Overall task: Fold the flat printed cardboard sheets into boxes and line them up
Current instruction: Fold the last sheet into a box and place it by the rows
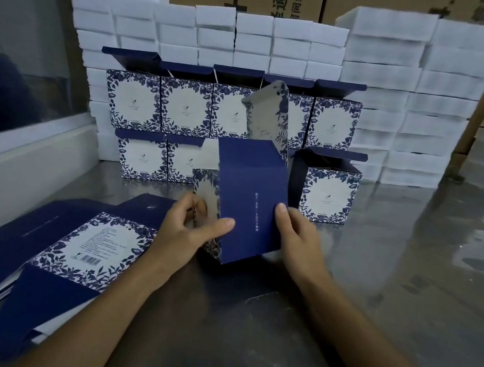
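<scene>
The half-folded box (249,202) is being gripped by both hands: left hand (195,229) pinching its edge, right hand (295,232) curling behind, fingers partly hidden.

Navy box (251,196), blue-floral white panels

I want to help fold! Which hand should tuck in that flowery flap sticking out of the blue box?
Probably the left hand: its fingers already curl beside the flowery flap on the half-folded box. The right hand steadies the far side.
</scene>
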Tool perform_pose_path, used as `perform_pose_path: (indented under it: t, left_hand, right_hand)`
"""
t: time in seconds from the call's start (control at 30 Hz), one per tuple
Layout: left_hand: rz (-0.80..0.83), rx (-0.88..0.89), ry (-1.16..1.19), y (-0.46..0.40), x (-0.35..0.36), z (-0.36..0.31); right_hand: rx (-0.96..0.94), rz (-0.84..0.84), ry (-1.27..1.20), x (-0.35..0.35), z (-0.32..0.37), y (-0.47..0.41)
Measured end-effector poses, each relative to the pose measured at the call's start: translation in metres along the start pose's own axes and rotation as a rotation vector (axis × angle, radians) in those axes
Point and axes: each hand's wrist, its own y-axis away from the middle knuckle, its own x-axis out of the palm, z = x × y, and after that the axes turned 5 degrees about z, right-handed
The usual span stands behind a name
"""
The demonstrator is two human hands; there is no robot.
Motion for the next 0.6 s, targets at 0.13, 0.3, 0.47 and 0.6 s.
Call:
perform_pose_path:
  t: [0.13, 0.3, 0.47, 0.6]
  left_hand:
    - [-0.115, 0.112, -0.424, 0.004, 0.004, 0.0]
    - [-0.106, 0.271, -0.63, 0.006, 0.003, 0.002]
    - [-0.06, 0.413, -0.79, 0.008, 0.005, -0.002]
    - [-0.073, 0.446, -0.865, 0.009, 0.005, -0.005]
  right_hand:
    - [0.002, -0.183, 0.053, 0.0, -0.002, -0.003]
    - [0.014, -0.278, -0.028, -0.005, 0.0, -0.007]
    - [0.054, -0.26, -0.103, -0.009, 0.007, -0.007]
    - [0.128, -0.236, -0.063, -0.011, 0.006, -0.007]
